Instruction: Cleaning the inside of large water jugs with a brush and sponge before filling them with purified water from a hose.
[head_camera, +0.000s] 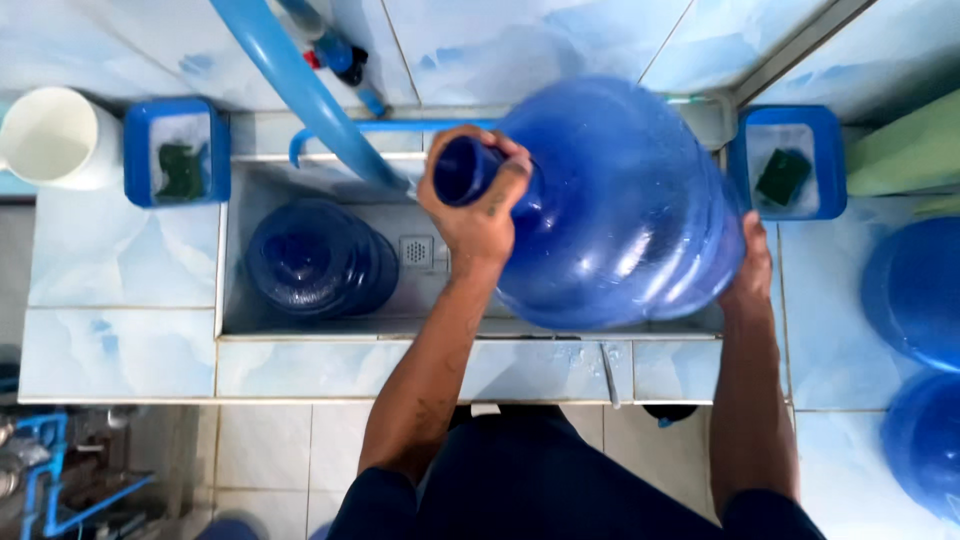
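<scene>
I hold a large blue water jug (620, 210) on its side over a tiled wash basin (230, 330). My left hand (478, 215) wraps around the jug's neck, close to its open mouth. My right hand (752, 270) presses against the jug's base end on the right. A second blue jug (315, 258) stands upright inside the basin, to the left of my left arm. A blue pipe (300, 90) slants down from the top towards the basin.
A white pitcher (50, 135) and a blue tub with a green scrub pad (178, 152) sit on the left ledge. Another blue tub with a pad (788, 165) is at the right. More blue jugs (915, 290) stand at the right edge.
</scene>
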